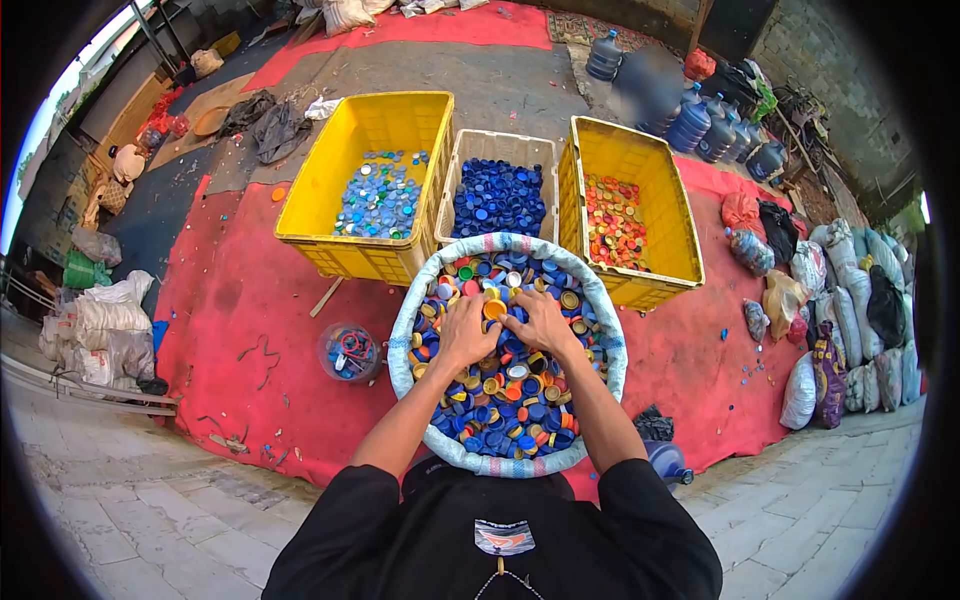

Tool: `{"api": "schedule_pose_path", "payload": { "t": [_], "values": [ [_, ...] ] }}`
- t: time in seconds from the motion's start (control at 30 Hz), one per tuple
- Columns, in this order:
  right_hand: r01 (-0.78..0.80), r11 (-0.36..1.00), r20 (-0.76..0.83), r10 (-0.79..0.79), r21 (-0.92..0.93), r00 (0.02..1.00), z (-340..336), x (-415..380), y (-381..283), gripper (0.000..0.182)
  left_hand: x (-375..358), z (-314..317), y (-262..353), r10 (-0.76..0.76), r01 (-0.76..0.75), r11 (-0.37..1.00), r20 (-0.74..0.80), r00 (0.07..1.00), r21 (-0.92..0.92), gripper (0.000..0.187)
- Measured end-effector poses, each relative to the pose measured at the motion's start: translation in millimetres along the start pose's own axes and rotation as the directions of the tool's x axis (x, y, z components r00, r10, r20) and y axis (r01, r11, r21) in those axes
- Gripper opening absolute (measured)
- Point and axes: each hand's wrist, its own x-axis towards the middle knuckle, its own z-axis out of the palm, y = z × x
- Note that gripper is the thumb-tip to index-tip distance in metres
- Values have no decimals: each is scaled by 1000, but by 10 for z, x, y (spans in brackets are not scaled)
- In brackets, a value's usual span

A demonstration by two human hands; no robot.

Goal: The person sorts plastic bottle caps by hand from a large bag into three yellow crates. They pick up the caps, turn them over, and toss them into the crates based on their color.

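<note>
A round sack with a pale blue-and-pink rolled rim (pixel 400 345) is filled with mixed bottle caps (pixel 500 405) in blue, yellow, orange, red, white and green. Both of my hands reach into its upper half. My left hand (pixel 468 328) lies over the caps, fingers apart and bent down. Close beside it, my right hand (pixel 540 322) spreads its fingers among the caps. An orange cap (pixel 494 309) sits between the two hands, touching or very near the fingers. Some fingertips are hidden among the caps.
Beyond the sack stand a yellow crate (pixel 365 262) with light-blue caps, a whitish crate (pixel 450 190) with dark-blue caps and another yellow crate (pixel 640 285) with orange-red caps. A clear tub (pixel 350 352) is at left. Stuffed sacks (pixel 850 290) line the right side.
</note>
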Motion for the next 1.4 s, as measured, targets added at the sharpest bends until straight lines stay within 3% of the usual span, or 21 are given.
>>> {"api": "schedule_pose_path", "payload": {
  "t": [0.07, 0.1, 0.2, 0.27, 0.33, 0.4, 0.43, 0.5, 0.53, 0.6, 0.67, 0.77, 0.87, 1.03, 1.13, 1.17, 1.2, 1.27, 1.3, 1.33, 1.4],
  "values": [
    [21, 998, -69, -17, 63, 997, -67, -332, -96, 47, -338, -230, 238, 89, -94, 995, 123, 988, 32, 48],
    [-5, 999, 33, 4, 43, 999, -225, -462, -201, 52, -433, -337, 292, 139, -147, 989, 198, 970, 24, 41],
    [-77, 996, 123, 83, -55, 989, -591, -665, -431, 48, -437, -607, 417, -55, 80, 989, 195, 979, -121, 34],
    [-123, 981, -20, 127, 148, 992, -505, -597, -159, 42, -235, -555, 246, -42, 32, 986, -58, 997, -164, 29],
    [-254, 939, -64, 275, 230, 959, -492, -379, -18, 34, 14, -379, -56, 1, -9, 999, -156, 988, -53, 31],
    [-191, 933, -184, 255, 306, 949, -308, -185, 244, 35, 228, -285, -174, -34, 32, 999, -48, 998, -23, 34],
    [-238, 924, -142, 290, 301, 946, -294, -81, 261, 37, 329, -226, -231, -49, 49, 999, 5, 999, -6, 35],
    [-335, 898, -60, 366, 286, 929, -209, 122, 262, 42, 487, 29, -432, 47, -40, 993, -56, 997, 113, 39],
    [-346, 919, -117, 371, 187, 921, -100, 210, 312, 46, 521, 35, -362, 95, -80, 982, -76, 993, 173, 40],
    [-369, 929, -229, 355, -18, 906, 77, 409, 341, 53, 575, 92, -259, -144, 138, 939, -5, 990, 314, 48],
    [-420, 903, -184, 399, -90, 898, 161, 515, 290, 62, 631, 149, -229, -288, 275, 881, -26, 957, 384, 52],
    [-384, 899, -218, 340, -211, 915, 312, 529, 203, 63, 664, 65, -104, -510, 456, 836, 127, 851, 305, 55],
    [-412, 891, -87, 403, -189, 911, 363, 514, 136, 61, 661, -3, -15, -531, 469, 832, 178, 829, 297, 58],
    [-467, 855, 44, 470, 226, 882, 485, 574, 176, 51, 792, -14, -169, -531, 503, 847, 252, 809, 170, 58],
    [-449, 659, 266, 365, 603, 892, 510, 574, 292, 45, 746, 27, -347, -388, 497, 831, 378, 840, -251, 54],
    [-455, 567, 314, 334, 687, 889, 498, 536, 334, 40, 691, 75, -351, -389, 546, 724, 404, 828, -422, 47],
    [-400, 582, 287, 281, 708, 916, 411, 494, 284, 39, 607, 59, -300, -350, 476, 744, 333, 876, -469, 43],
    [-296, 597, 234, 181, 746, 955, 265, 351, 202, 37, 396, -126, -46, -308, 451, 591, 330, 892, -669, 42],
    [-249, 579, 195, 155, 776, 968, 173, 249, 131, 38, 291, -157, -5, -258, 380, 623, 279, 925, -684, 37],
    [-274, 590, 227, 155, 759, 961, -29, 120, -41, 38, 173, -160, 31, -118, 169, 706, 121, 986, -688, 37],
    [22, 838, 25, -43, 546, 999, -128, -117, -84, 40, -104, -359, 230, 65, -37, 850, 36, 997, -525, 39]
  ]
}}
